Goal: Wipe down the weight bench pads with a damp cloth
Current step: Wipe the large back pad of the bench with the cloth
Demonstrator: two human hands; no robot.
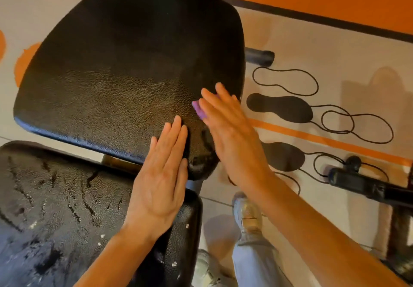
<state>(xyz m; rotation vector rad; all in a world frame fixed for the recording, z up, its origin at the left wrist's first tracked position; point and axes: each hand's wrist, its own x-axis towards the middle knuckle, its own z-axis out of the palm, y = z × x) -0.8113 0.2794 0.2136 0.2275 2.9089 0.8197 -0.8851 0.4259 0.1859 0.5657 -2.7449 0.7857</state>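
Note:
A black textured bench pad [125, 63] fills the upper middle of the head view. A second, cracked and wet-streaked pad [55, 208] lies at the lower left. My right hand [225, 128] presses flat on a purple cloth [198, 109] at the upper pad's right edge; only a corner of the cloth shows under the fingers. My left hand [164, 179] lies flat, fingers together, on the upper pad's near right corner and holds nothing.
On the pale floor to the right lie two dark shoe insoles [281, 108], loose black laces [357, 128] and a black bar end [261, 57]. A black handle [362, 186] juts in at right. My leg and shoe [248, 217] stand beside the bench. An orange wall runs along the top.

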